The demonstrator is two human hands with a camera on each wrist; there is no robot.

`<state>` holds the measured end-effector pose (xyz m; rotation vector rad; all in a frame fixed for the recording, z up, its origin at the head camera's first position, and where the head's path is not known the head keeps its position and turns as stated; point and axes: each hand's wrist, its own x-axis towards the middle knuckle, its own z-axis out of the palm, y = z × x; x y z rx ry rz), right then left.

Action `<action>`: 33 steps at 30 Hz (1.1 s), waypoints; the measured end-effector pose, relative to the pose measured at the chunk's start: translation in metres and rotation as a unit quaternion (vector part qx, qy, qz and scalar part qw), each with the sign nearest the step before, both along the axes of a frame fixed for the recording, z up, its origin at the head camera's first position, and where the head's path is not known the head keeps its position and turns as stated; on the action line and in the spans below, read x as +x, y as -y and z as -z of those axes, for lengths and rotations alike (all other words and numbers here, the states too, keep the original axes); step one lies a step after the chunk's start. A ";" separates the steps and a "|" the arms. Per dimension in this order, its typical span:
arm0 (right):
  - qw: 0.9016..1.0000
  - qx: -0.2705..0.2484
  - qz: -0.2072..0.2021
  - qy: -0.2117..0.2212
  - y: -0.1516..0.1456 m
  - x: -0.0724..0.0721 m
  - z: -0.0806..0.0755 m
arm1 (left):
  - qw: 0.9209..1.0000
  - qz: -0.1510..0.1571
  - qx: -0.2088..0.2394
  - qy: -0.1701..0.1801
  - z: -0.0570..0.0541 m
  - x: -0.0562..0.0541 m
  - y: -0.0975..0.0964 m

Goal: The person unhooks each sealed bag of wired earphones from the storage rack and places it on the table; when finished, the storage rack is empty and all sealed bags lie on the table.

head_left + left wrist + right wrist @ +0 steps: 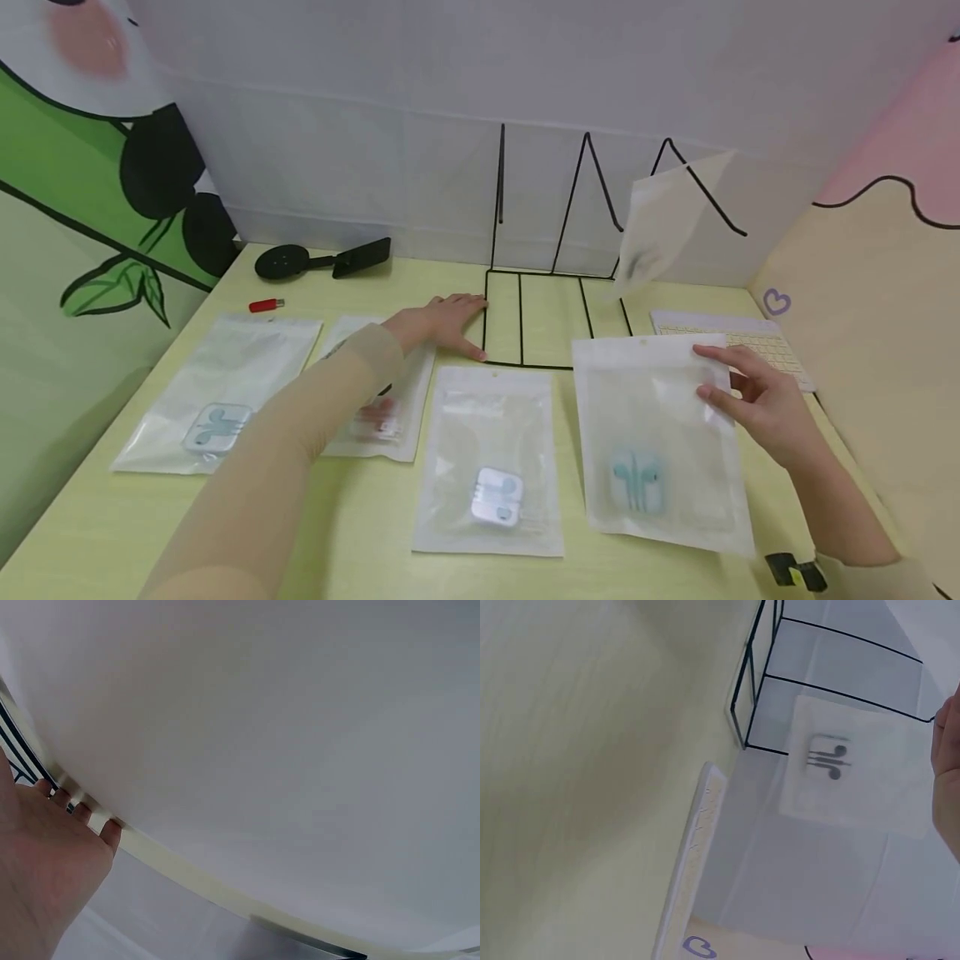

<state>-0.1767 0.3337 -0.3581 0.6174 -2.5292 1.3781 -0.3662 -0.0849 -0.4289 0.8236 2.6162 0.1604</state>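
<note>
My left hand (450, 325) lies with outstretched fingers against the left side of a black wire rack (520, 321) on the table. My right hand (765, 400) pinches the upper right edge of a white zip bag (675, 408); light-blue earphones show through its lower part, and it is tilted up off the table. Another bag (667, 221) hangs from the rack's right prong; in the right wrist view this hanging bag (862, 769) shows earphones inside. Between my arms lies a flat bag (495, 417) with boxed earphones (497, 497).
Left of it lie a bag (408, 417) partly under my forearm and another with boxed earphones (217, 427). A red USB stick (264, 306) and a black stand-like object (283, 262) sit at the back left. A white keyboard (772, 346) is behind my right hand.
</note>
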 end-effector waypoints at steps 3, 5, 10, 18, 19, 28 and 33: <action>1.000 0.011 0.007 0.020 -0.004 -0.001 0.009 | 1.000 -0.002 0.001 0.001 -0.001 0.000 0.000; 0.999 0.013 0.013 0.043 -0.007 0.000 0.016 | 1.000 0.000 0.000 0.000 -0.001 0.000 -0.001; 0.993 0.025 0.016 0.112 -0.012 0.000 0.031 | 1.000 0.001 0.000 0.000 -0.001 0.000 -0.002; 0.987 0.076 -0.028 0.138 -0.016 -0.011 0.048 | 1.000 -0.003 -0.007 0.007 -0.004 0.002 -0.002; 0.986 0.085 -0.035 0.136 -0.017 -0.012 0.050 | 1.000 -0.004 -0.008 0.006 -0.004 0.002 -0.002; 0.972 0.202 -0.087 0.079 -0.016 -0.027 0.066 | 1.000 -0.004 -0.001 0.010 -0.007 0.004 -0.002; 0.956 0.264 -0.091 0.088 -0.013 -0.030 0.070 | 1.000 -0.001 -0.001 0.009 -0.007 0.004 -0.002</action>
